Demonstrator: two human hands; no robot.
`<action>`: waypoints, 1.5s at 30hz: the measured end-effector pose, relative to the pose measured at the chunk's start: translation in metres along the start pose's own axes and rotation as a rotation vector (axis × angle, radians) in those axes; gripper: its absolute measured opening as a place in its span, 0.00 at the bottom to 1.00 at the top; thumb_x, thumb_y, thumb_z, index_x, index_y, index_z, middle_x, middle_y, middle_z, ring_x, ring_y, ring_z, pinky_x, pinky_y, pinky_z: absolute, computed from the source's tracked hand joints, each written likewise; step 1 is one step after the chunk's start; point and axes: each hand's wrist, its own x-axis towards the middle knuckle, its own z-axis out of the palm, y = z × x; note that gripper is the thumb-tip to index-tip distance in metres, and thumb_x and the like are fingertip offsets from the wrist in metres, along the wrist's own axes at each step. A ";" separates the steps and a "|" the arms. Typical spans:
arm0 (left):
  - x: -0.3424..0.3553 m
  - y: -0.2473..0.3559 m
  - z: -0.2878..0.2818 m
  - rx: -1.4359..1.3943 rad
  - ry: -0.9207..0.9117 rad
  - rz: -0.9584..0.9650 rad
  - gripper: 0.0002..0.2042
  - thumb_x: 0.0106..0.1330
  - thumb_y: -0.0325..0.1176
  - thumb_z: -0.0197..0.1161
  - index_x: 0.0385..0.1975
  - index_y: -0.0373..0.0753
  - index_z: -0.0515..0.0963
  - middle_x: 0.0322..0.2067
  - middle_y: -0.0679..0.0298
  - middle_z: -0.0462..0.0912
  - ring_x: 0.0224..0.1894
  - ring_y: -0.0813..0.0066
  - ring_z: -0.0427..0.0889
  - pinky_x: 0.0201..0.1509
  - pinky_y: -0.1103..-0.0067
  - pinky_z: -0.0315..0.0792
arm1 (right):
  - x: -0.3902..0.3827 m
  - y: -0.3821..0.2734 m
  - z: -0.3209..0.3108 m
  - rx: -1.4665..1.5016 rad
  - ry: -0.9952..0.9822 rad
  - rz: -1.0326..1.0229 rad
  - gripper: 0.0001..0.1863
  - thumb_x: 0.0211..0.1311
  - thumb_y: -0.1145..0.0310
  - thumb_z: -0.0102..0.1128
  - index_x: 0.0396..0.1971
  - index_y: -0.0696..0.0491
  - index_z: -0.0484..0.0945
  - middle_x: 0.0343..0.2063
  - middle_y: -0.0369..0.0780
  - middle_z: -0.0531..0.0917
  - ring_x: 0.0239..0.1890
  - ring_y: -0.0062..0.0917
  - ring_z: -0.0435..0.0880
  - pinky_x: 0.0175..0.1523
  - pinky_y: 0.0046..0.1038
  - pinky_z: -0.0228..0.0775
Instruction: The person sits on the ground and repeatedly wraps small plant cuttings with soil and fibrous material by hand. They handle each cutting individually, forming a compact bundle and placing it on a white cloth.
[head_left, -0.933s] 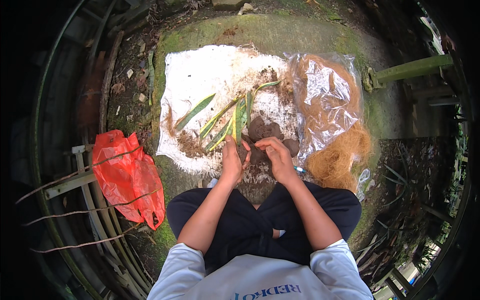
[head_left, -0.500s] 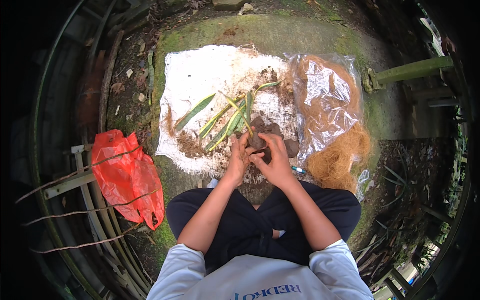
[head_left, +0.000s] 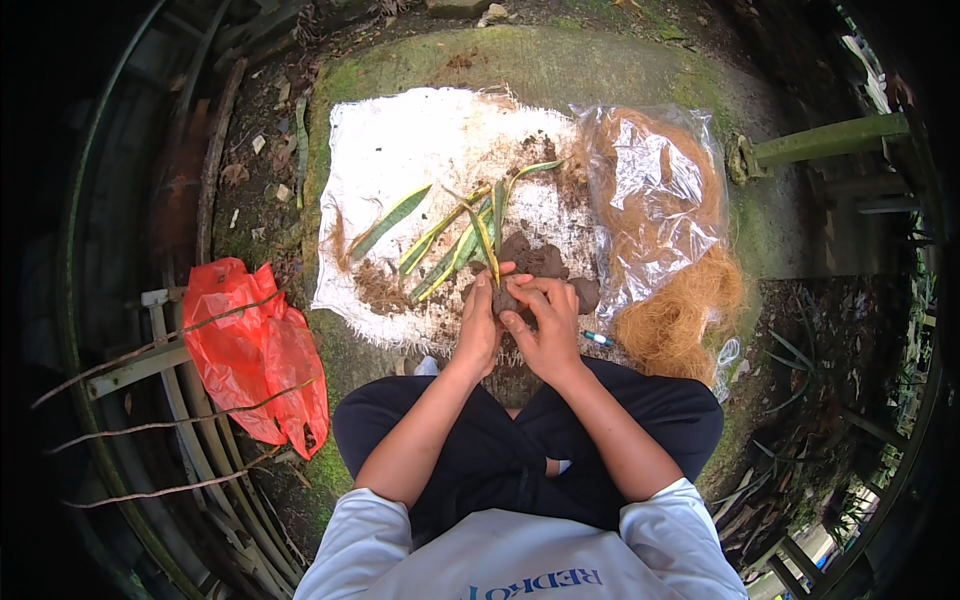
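Note:
Over the near edge of a white woven sack (head_left: 385, 135), my left hand (head_left: 479, 328) and my right hand (head_left: 546, 322) cup a dark lump of wet soil (head_left: 505, 300). Both hands are closed around it, at the base of an upright snake plant cutting (head_left: 487, 238). My fingers hide much of the lump. Other green and yellow snake plant leaves (head_left: 392, 222) lie on the sack to the left and just beyond. More dark soil lumps (head_left: 537, 258) sit right behind my fingers.
A transparent plastic bag (head_left: 655, 180) of brown coconut fibre lies at the right, with loose fibre (head_left: 680, 325) nearer me. A small blue-and-white stick-like item (head_left: 597, 339) is beside my right hand. A red plastic bag (head_left: 250, 360) and thin sticks (head_left: 165, 490) are at the left.
My right hand's fingers have closed in over the soil lump, and both hands have drawn tighter around it. The cutting stands a little more upright. The surroundings look unchanged.

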 end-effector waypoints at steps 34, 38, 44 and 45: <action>0.015 0.018 -0.026 0.010 0.212 -0.048 0.14 0.78 0.47 0.39 0.36 0.45 0.65 0.25 0.67 0.73 0.22 0.77 0.69 0.26 0.79 0.63 | 0.003 0.032 -0.003 -0.262 -0.233 0.083 0.20 0.61 0.63 0.63 0.54 0.45 0.79 0.59 0.40 0.72 0.65 0.38 0.63 0.66 0.43 0.52; 0.020 0.012 -0.028 0.077 0.252 -0.121 0.15 0.79 0.47 0.39 0.38 0.44 0.66 0.27 0.67 0.76 0.23 0.77 0.73 0.27 0.79 0.65 | 0.001 0.029 -0.004 -0.344 -0.268 0.024 0.23 0.58 0.60 0.68 0.55 0.44 0.79 0.59 0.39 0.73 0.64 0.38 0.63 0.66 0.43 0.51; 0.023 -0.001 -0.032 0.148 0.150 -0.196 0.16 0.79 0.46 0.38 0.39 0.42 0.67 0.31 0.63 0.79 0.30 0.73 0.79 0.38 0.76 0.74 | 0.002 0.032 -0.004 -0.406 -0.265 -0.012 0.21 0.56 0.58 0.69 0.51 0.45 0.80 0.56 0.34 0.75 0.62 0.35 0.66 0.63 0.44 0.53; 0.025 -0.005 -0.032 0.149 0.137 -0.192 0.16 0.79 0.46 0.38 0.39 0.41 0.67 0.32 0.62 0.80 0.32 0.72 0.80 0.40 0.75 0.75 | 0.002 0.033 -0.003 -0.417 -0.256 -0.017 0.20 0.57 0.58 0.69 0.50 0.45 0.81 0.55 0.33 0.75 0.61 0.35 0.66 0.62 0.44 0.53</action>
